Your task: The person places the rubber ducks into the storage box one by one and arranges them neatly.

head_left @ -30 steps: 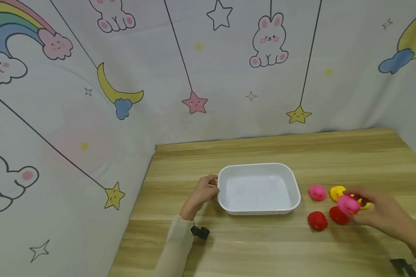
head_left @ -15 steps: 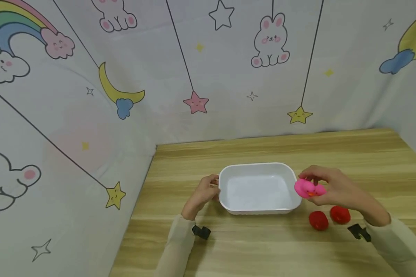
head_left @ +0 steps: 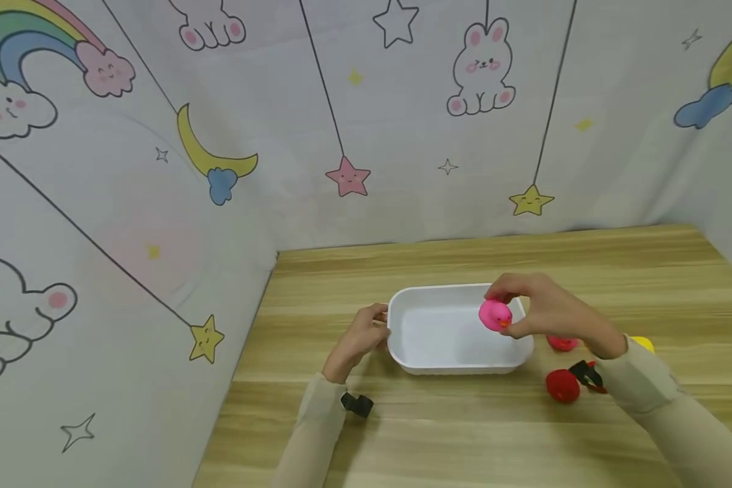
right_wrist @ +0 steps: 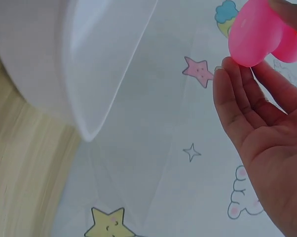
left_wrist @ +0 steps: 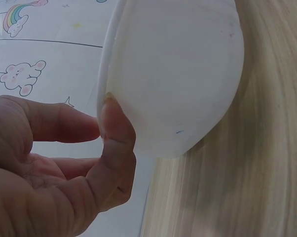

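Note:
A white plastic basin stands on the wooden table, its inside bare where it shows. My left hand is at its left end; in the left wrist view the curled fingers pinch the rim and outer wall of the basin. Over the right part of the basin, my right hand pinches a pink rubber duck between thumb and fingertips. In the right wrist view this duck is raised higher than the basin's rim.
Right of the basin, a pink duck and a red duck sit on the table. A yellow duck shows partly behind the right forearm. A patterned cloth hangs behind the table.
My right hand has carried the pink duck leftward from the group of ducks, past the basin's right rim, to above the basin. My left hand stays at the basin's left end.

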The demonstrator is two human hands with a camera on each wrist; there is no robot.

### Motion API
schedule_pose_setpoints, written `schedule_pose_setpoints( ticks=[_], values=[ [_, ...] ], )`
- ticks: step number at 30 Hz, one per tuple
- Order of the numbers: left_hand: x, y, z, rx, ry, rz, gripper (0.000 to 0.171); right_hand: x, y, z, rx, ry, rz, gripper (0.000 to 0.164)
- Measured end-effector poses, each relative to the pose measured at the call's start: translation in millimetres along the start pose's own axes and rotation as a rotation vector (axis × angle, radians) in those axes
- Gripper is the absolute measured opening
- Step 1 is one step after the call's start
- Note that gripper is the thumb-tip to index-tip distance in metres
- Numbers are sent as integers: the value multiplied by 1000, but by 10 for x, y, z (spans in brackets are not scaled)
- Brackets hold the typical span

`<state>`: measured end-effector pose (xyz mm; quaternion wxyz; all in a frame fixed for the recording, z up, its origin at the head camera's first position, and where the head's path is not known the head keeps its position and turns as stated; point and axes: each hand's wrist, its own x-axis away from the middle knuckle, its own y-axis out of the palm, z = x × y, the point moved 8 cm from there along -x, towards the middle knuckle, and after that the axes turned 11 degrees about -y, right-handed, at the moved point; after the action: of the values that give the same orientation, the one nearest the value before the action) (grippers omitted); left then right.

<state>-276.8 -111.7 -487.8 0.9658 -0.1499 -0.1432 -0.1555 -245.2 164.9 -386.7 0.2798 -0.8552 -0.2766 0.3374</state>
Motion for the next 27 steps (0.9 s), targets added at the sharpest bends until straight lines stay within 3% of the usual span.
schedule_pose_setpoints(
  ticks=[10,18,27],
  values=[
    [16,15,20,34,-22,-5,56,-420,274,102,-36,61,-89,38],
    [33,-20,30,41,-10,-5,55,-790,573,132,-38,48,-173,41],
    [52,22,9,63,-16,-37,56,-964,808,315,1,69,-193,39]
  ],
)
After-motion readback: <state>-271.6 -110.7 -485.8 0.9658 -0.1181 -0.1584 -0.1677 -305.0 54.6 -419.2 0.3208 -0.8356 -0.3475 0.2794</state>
